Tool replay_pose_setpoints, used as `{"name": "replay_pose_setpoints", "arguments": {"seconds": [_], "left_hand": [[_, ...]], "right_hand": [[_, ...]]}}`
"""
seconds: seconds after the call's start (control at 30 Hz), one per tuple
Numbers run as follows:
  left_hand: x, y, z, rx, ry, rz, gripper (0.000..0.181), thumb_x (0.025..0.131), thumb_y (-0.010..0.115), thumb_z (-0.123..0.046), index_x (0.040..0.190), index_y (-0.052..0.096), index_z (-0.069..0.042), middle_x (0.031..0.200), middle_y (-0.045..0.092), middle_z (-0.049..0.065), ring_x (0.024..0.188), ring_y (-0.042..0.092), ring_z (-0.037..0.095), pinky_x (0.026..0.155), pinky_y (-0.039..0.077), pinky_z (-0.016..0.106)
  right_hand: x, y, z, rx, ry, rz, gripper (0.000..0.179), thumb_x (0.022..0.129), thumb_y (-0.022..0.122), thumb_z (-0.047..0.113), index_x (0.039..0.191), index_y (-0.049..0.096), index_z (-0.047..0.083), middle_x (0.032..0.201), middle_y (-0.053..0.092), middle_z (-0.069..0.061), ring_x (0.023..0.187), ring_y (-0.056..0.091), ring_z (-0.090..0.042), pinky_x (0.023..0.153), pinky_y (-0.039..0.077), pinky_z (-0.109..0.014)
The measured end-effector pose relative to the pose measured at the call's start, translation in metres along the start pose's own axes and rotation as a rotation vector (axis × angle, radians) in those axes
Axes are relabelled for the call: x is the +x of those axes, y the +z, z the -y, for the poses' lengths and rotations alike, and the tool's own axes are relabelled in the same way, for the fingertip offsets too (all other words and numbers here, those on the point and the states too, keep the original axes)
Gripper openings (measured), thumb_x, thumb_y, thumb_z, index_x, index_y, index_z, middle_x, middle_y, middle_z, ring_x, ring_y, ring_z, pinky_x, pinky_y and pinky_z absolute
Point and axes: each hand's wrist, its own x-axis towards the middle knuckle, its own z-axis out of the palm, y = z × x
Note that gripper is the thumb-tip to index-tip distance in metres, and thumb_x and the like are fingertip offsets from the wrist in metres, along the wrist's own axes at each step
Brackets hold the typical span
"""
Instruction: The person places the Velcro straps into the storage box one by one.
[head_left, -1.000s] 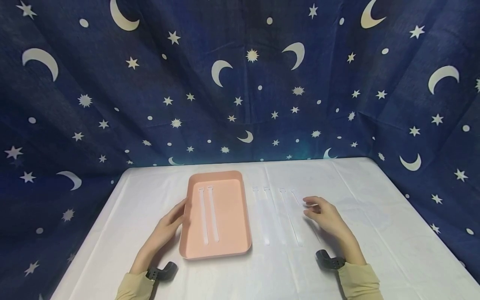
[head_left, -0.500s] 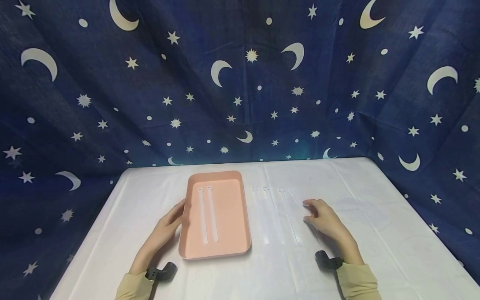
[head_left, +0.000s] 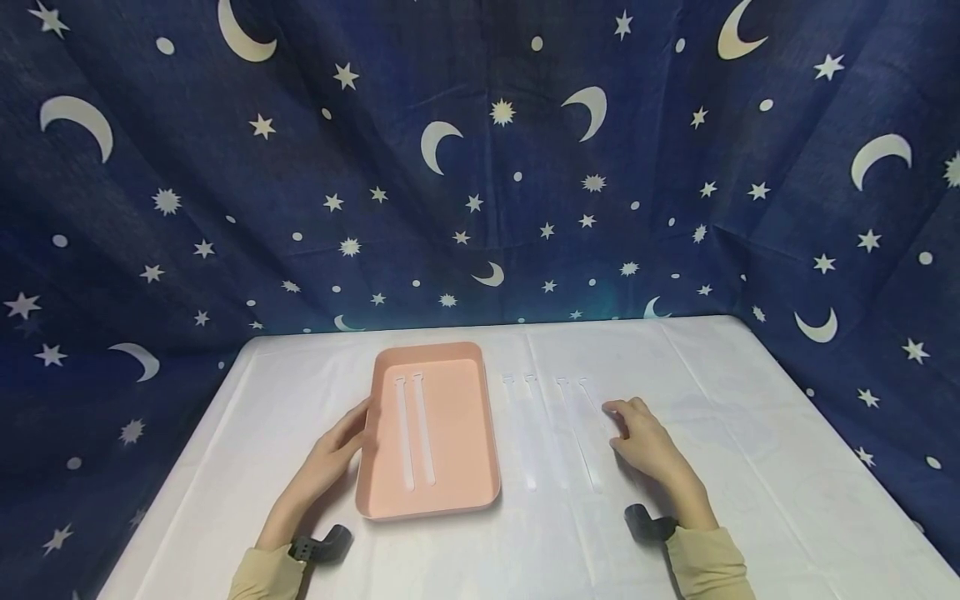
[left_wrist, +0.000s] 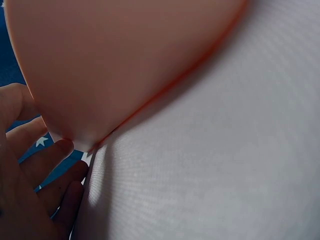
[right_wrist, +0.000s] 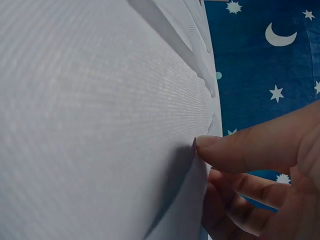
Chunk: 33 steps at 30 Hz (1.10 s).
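A pink tray (head_left: 461, 433) stands left of centre on the table, two white strips (head_left: 423, 429) with small T-shaped heads lying in it. My left hand (head_left: 330, 454) rests at the tray's left side; in the left wrist view its fingers (left_wrist: 47, 162) touch the outer wall. Several more white strips (head_left: 536, 429) lie side by side right of the tray. At the rightmost strip (head_left: 591, 396), my right hand (head_left: 648, 442) has thumb and index finger on its long edge. In the right wrist view the thumb (right_wrist: 235, 147) pinches a raised edge of this strip (right_wrist: 182, 210), with shadow underneath.
The table (head_left: 757, 467) wears a white cloth with creases. A dark blue curtain (head_left: 480, 208) with moons and stars hangs behind it and along both sides. Black wrist straps with cameras sit on the left (head_left: 322, 546) and right (head_left: 648, 525) wrists.
My right hand has shifted slightly left and down, its thumb and index finger coming onto the rightmost strip. The left hand and the tray have stayed in place.
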Motion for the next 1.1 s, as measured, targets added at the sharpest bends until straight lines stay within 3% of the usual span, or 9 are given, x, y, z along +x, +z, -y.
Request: {"name": "replay_pose_setpoints", "arguments": {"seconds": [0.27,0.47,0.67,0.9,1.1], "left_hand": [[0.0002,0.0006,0.0014,-0.004,-0.008,0.004,0.061,0.099,0.048,-0.042,0.153,0.026,-0.023,0.158,0.029,0.013,0.147,0.023,0.038,0.117,0.02,0.062],[-0.0003,0.0004,0.0015,-0.006,-0.005,0.001,0.061,0.099,0.049,-0.041,0.153,0.027,-0.022,0.158,0.029,0.013,0.147,0.024,0.038,0.117,0.02,0.061],[-0.0005,0.0007,0.0015,0.0,-0.008,-0.005,0.061,0.099,0.048,-0.042,0.153,0.027,-0.023,0.158,0.029,0.013,0.147,0.024,0.038,0.117,0.021,0.061],[0.0001,0.0016,0.0023,-0.012,-0.011,-0.014,0.061,0.099,0.049,-0.043,0.152,0.027,-0.024,0.158,0.03,0.011,0.147,0.025,0.036,0.117,0.021,0.061],[0.0008,0.0014,0.0008,-0.014,-0.014,-0.012,0.061,0.098,0.05,-0.043,0.152,0.027,-0.024,0.158,0.03,0.01,0.147,0.025,0.036,0.117,0.022,0.061]], "right_hand": [[0.001,0.0021,-0.001,0.015,-0.002,-0.007,0.049,0.078,0.062,-0.005,0.126,0.056,-0.001,0.098,0.056,-0.015,0.075,0.049,-0.018,0.063,0.042,-0.026],[0.0015,0.0037,0.0001,0.033,0.001,-0.014,0.047,0.079,0.059,-0.006,0.126,0.057,0.0,0.106,0.061,-0.018,0.081,0.053,-0.02,0.069,0.05,-0.033],[0.0019,0.0037,0.0001,0.069,-0.059,-0.005,0.049,0.08,0.055,-0.009,0.127,0.057,0.004,0.111,0.062,-0.02,0.083,0.053,-0.021,0.074,0.051,-0.036],[0.0021,0.0051,-0.0003,0.091,-0.089,0.011,0.044,0.081,0.053,-0.01,0.122,0.062,0.003,0.117,0.062,-0.018,0.1,0.061,-0.031,0.089,0.054,-0.052],[0.0039,0.0046,0.0008,0.113,-0.086,0.002,0.043,0.084,0.05,-0.009,0.124,0.061,0.002,0.123,0.061,-0.02,0.112,0.06,-0.039,0.095,0.052,-0.054]]}}
